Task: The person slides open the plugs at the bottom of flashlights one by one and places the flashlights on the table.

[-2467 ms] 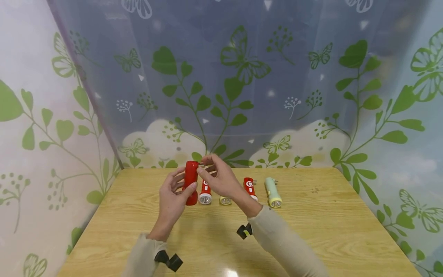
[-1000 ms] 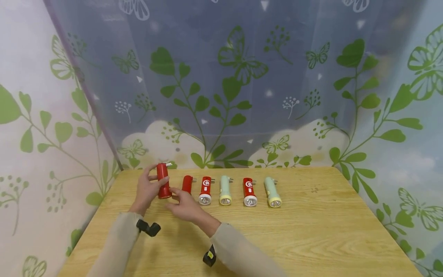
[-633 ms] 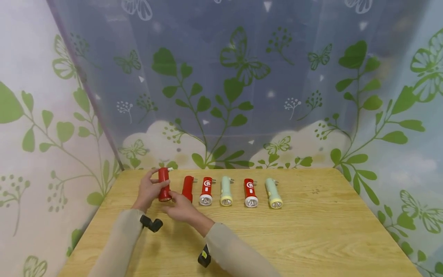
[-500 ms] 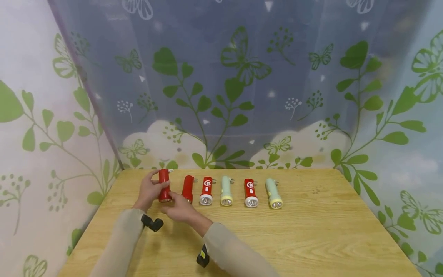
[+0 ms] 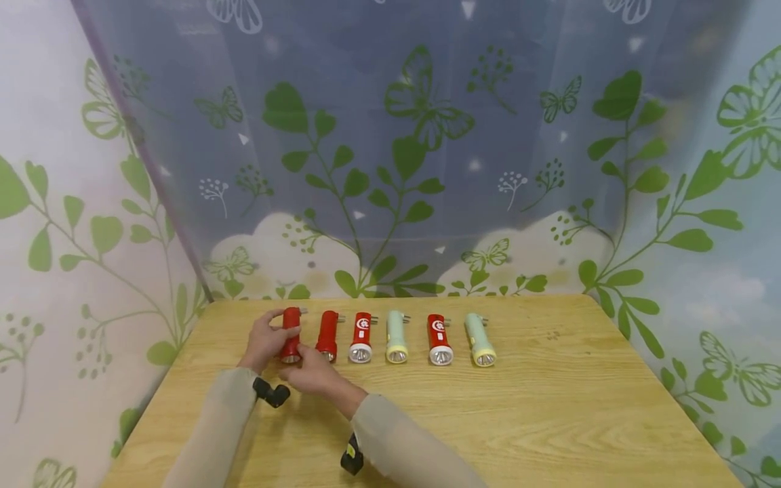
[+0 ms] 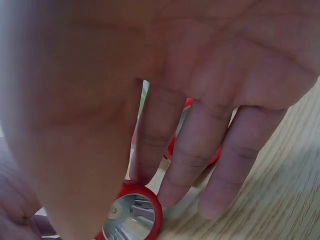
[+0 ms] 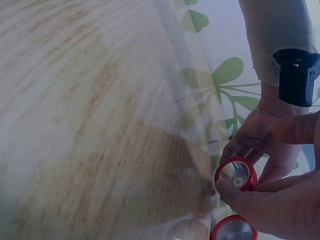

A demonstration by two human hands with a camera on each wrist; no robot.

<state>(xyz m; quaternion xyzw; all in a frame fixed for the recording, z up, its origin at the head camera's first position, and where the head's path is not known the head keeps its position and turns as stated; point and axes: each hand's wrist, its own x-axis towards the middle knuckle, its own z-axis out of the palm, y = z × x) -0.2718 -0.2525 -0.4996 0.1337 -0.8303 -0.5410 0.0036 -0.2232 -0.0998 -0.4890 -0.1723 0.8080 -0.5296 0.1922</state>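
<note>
At the left end of a row on the table, a plain red flashlight [image 5: 291, 324] with a plug at its top is held between the thumb and fingers of my left hand [image 5: 266, 340]. My right hand [image 5: 314, 374] pinches the same flashlight near its lens end. The right wrist view shows the round lens [image 7: 237, 175] between the right hand's fingertips, the left hand [image 7: 275, 135] behind it. In the left wrist view the red-rimmed lens [image 6: 132, 217] shows below the fingers; the palm hides much of the body. Another plain red flashlight [image 5: 328, 333] lies just right of it.
Farther right lie a red flashlight with a white head [image 5: 361, 335], a mint-green one [image 5: 396, 335], a second red-and-white one [image 5: 438, 337] and a second mint-green one [image 5: 479, 337]. The wooden table [image 5: 518, 407] ends at a patterned curtain [image 5: 390, 169].
Both hands have carried the red flashlight left, past its neighbour, and lowered it to the left end of the row. The right hand has moved from its plug end to its lens end.
</note>
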